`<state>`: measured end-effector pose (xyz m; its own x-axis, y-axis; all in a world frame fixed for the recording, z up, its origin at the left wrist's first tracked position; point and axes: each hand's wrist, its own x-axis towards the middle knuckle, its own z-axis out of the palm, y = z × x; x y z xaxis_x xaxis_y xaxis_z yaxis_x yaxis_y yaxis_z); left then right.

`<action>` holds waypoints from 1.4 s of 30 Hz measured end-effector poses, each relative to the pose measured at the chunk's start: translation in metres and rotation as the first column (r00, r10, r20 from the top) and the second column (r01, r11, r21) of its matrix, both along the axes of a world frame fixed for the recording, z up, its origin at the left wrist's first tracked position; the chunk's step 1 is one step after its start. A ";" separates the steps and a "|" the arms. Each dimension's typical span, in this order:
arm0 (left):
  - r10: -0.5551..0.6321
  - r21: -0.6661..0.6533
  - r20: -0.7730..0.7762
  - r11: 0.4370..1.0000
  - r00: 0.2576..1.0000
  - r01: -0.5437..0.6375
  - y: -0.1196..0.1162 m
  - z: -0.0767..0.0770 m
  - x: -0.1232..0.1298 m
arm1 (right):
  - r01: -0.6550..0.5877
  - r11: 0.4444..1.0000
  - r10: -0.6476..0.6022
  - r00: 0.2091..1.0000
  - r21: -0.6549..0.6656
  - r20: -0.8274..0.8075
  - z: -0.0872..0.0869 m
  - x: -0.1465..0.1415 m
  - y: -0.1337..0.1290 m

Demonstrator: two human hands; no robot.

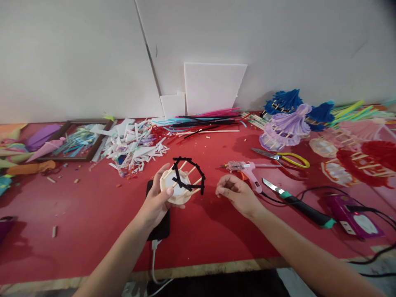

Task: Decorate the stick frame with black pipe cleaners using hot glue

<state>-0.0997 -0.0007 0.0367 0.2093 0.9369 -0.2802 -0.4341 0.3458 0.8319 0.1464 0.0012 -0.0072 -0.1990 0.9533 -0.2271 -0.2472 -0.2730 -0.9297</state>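
Note:
My left hand is wrapped round the pale round base of a small stick model, with the thumb pressed on its near edge. Thin wooden sticks rise from that base. A ring of short black pieces joins their outer ends and faces right. To the right of the model, apart from it, my right hand hovers with curled fingers, thumb and fingertips drawn together. Whether something small is pinched there I cannot make out. Just beyond it lies a pink glue gun, its nozzle pointing left.
A utility knife, yellow-handled scissors and a purple power strip lie right. Finished fuzzy-roofed models stand behind. White scraps and pipe cleaners line the back. A phone with a cable lies under my left hand.

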 end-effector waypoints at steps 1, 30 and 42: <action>-0.001 -0.002 0.002 1.000 1.000 0.001 0.000 0.000 0.000 | -0.009 1.000 0.008 0.999 -0.012 -0.043 0.000 -0.001 -0.001; -0.004 0.022 0.055 1.000 0.998 0.003 -0.003 -0.007 0.004 | -0.137 0.984 0.143 0.989 0.113 -0.040 0.029 -0.009 0.017; 0.051 0.065 0.117 0.996 0.992 -0.059 -0.014 0.001 0.004 | -0.399 0.788 0.231 0.898 0.469 0.375 0.042 -0.090 0.118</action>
<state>-0.0957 -0.0148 0.0374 0.1845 0.9638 -0.1924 -0.5454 0.2633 0.7958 0.0560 0.1189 0.0347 -0.5165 0.8349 0.1904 0.0612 0.2578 -0.9643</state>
